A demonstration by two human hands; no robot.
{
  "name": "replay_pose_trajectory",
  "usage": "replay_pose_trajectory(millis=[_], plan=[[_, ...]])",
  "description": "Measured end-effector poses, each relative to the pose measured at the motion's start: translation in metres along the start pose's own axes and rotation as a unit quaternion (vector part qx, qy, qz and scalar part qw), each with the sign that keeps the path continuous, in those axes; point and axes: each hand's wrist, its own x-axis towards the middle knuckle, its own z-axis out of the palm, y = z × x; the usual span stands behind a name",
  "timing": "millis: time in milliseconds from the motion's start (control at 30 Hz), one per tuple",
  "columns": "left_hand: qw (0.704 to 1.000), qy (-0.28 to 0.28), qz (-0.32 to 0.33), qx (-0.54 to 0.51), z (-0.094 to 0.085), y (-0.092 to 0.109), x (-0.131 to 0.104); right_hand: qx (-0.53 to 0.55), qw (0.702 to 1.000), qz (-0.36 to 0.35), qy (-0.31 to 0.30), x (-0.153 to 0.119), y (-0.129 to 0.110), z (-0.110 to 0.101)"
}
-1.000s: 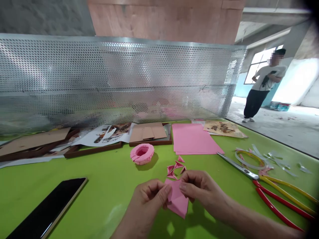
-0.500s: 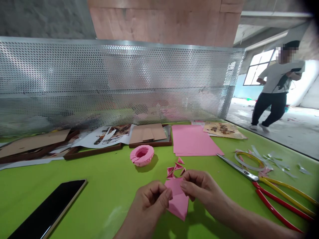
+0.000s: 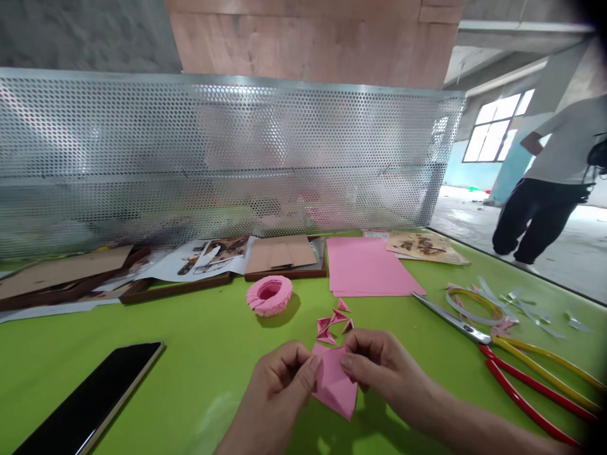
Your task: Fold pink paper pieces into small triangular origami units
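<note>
A creased piece of pink paper (image 3: 337,393) is pinched between my two hands, just above the green tabletop. My left hand (image 3: 288,379) grips its left edge between thumb and fingers. On the opposite edge, my right hand (image 3: 379,363) closes thumb against forefinger. The paper's upper part is tilted and folds over toward me. Right beyond my fingers lie several small folded pink paper triangles (image 3: 327,327). Farther back and to the left sits a ring of pink folded paper (image 3: 269,296).
Pink sheets (image 3: 370,268) lie at the back. Scissors (image 3: 474,335) with red and yellow handles rest at right, beside a roll of tape (image 3: 497,313) and clear scraps. A phone (image 3: 95,398) lies at left. Behind stands a perforated metal screen (image 3: 227,151); a person (image 3: 545,183) is at right.
The pink paper's upper part has folded down toward me between my hands, and both hands have shifted slightly. The person at the right has moved nearer and farther right.
</note>
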Motion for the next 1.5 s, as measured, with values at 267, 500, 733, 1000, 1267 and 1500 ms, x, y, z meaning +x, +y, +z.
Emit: replay_pose_trajectory(millis=[267, 500, 733, 1000, 1267, 1500], plan=[[0.998, -0.033, -0.056, -0.028, -0.007, -0.016, 0.003, 0.000, 1.000, -0.015, 0.016, 0.002, 0.003, -0.002], [1.000, -0.022, -0.003, -0.004, 0.002, -0.004, 0.000, 0.011, 1.000, -0.011, 0.026, 0.001, 0.000, -0.003], [0.999, -0.031, -0.037, 0.007, -0.005, -0.013, 0.003, 0.067, 0.997, -0.003, 0.036, 0.002, 0.002, -0.002], [0.998, 0.009, -0.033, -0.055, -0.009, -0.020, 0.009, 0.109, 0.994, 0.007, 0.011, 0.000, 0.003, 0.001], [0.994, 0.018, -0.040, -0.096, -0.011, -0.017, 0.006, 0.066, 0.997, -0.035, -0.012, -0.002, 0.003, 0.002], [0.989, 0.015, -0.054, -0.138, -0.011, -0.026, 0.010, 0.030, 0.998, -0.056, -0.011, -0.002, 0.003, 0.005]])
